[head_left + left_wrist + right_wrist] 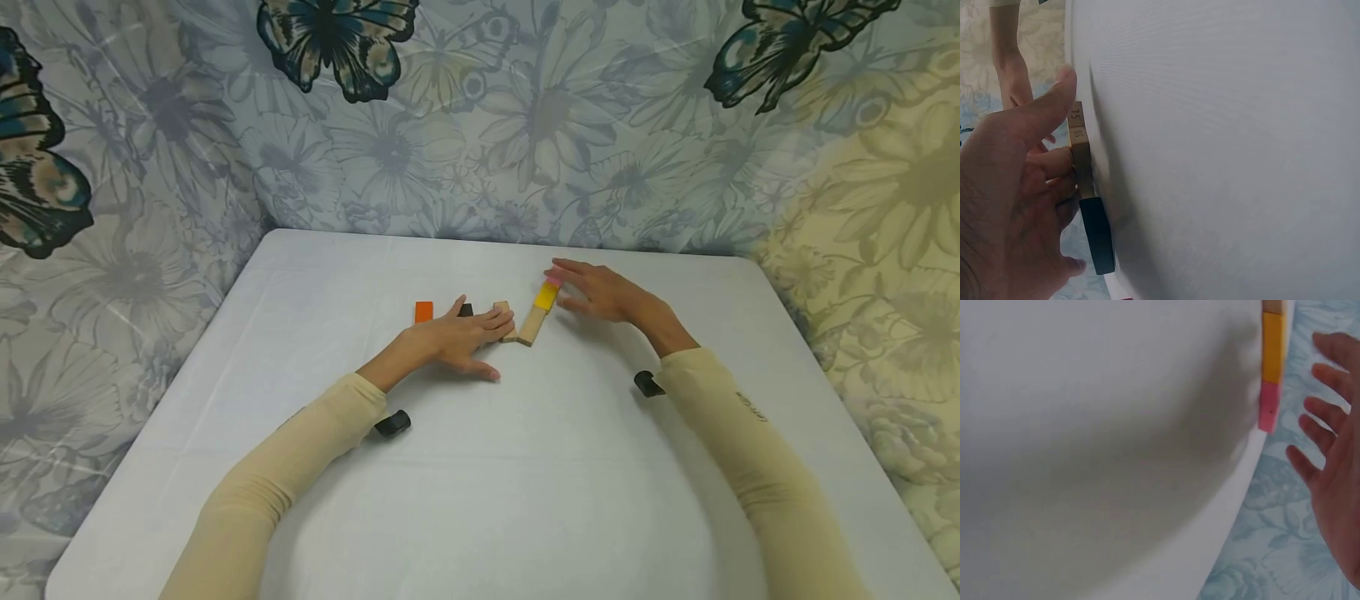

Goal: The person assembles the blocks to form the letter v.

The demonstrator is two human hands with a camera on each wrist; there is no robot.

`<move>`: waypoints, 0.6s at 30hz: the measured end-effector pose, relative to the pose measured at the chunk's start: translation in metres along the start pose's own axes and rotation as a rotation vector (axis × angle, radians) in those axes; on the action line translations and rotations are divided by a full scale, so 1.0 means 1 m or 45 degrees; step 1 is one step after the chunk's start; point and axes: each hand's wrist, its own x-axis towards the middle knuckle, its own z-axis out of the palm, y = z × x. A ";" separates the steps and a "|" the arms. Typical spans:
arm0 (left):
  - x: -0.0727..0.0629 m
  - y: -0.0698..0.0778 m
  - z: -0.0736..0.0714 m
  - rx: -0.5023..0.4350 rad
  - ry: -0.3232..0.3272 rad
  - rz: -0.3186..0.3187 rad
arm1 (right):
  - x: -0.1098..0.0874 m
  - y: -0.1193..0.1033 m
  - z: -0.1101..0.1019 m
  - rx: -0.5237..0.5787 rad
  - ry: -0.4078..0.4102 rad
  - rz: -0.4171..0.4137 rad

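Note:
My left hand (463,337) reaches over a row of small blocks with its fingers extended and thumb spread. Its fingertips overlap a plain wooden block (501,307). In the left wrist view, fingers lie against the wooden blocks (1079,134), whose ends read 75 and 50, beside a dark block (1097,234). My right hand (603,292) hovers by the far end of a slanted line made of a wooden block (531,327), a yellow block (547,296) and a pink block (1269,407). Its fingers are spread and hold nothing in the right wrist view.
An orange block (423,312) lies left of my left hand, and a black block (466,310) shows behind it. The white table (540,500) ends at flowered cloth walls (540,125). Black camera pieces (393,423) hang under both wrists.

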 end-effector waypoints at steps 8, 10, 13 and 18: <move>-0.001 -0.001 -0.001 0.006 0.004 0.013 | -0.012 0.001 0.006 -0.089 -0.025 -0.091; -0.001 0.000 0.000 0.014 0.005 0.010 | -0.012 0.002 0.007 -0.097 -0.019 -0.112; 0.000 0.000 0.000 0.022 0.006 0.004 | -0.012 0.001 0.009 -0.088 -0.035 -0.119; -0.001 -0.002 0.002 0.025 0.013 0.009 | -0.008 0.000 0.009 -0.095 -0.065 -0.104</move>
